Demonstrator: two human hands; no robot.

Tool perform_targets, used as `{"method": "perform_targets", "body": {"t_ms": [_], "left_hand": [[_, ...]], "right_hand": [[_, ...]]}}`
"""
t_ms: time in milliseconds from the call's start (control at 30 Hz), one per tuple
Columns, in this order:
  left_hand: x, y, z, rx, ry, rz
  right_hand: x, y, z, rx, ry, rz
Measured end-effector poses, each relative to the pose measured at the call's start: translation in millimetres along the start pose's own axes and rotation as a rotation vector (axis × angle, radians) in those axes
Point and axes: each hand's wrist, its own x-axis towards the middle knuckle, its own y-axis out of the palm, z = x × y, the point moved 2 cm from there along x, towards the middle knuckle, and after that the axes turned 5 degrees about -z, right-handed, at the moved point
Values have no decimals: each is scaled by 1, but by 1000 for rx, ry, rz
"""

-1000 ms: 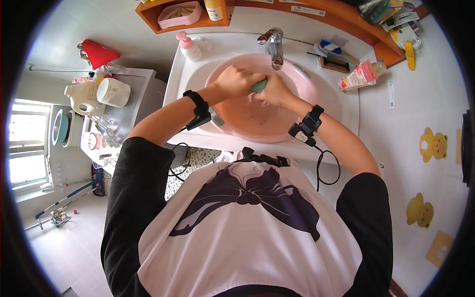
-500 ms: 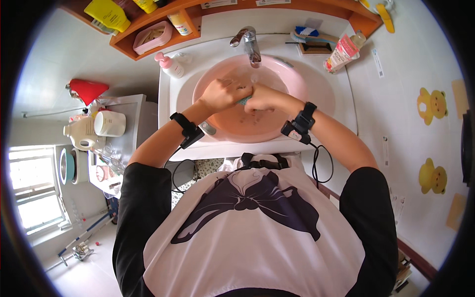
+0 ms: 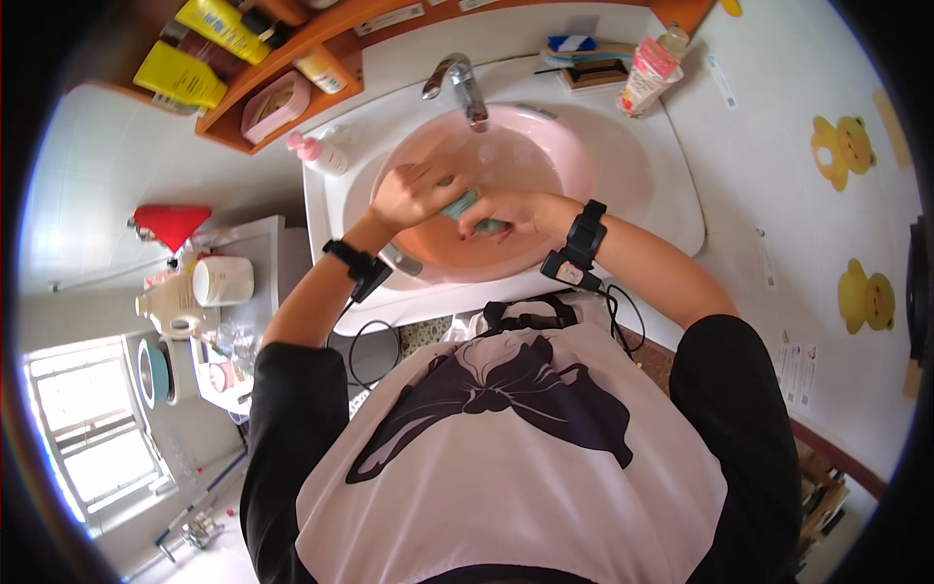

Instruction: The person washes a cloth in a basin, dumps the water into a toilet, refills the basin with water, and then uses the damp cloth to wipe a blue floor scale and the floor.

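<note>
Sink (image 3: 632, 185): white, with a pink tub (image 3: 572, 161) of water in it
Green cloth (image 3: 457, 203): bunched up over the tub, nearer its left edge
Left hand (image 3: 413, 195): curled shut round one end of the cloth
Right hand (image 3: 511, 214): fingers bent, gripping the other end
Tap (image 3: 465, 95): sink's back edge
Pump bottle (image 3: 324, 155): back left corner
Pink-and-white bottle (image 3: 647, 80): back right corner

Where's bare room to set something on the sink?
Back ledge: between pump bottle and faucet, and between faucet and brushes. Right rim, this side of the pink bottle. Crowded: back-right corner (brushes, bottle) and pink basin, where left hand and right hand grip green item.
</note>
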Motion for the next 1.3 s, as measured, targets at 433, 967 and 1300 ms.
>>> {"method": "perform_targets", "body": {"t_ms": [433, 967, 1300], "left_hand": [[-29, -21, -24, -113, -640, 167], [-126, 12, -32, -865, -2042, -582], [-126, 26, -53, -1035, -2048, -677]], "right_hand": [[-136, -65, -22, -822, -529, -1214], [-185, -165, -151, -1202, 298, -1704], [-3, -197, -9, -36, 47, -474]]}}
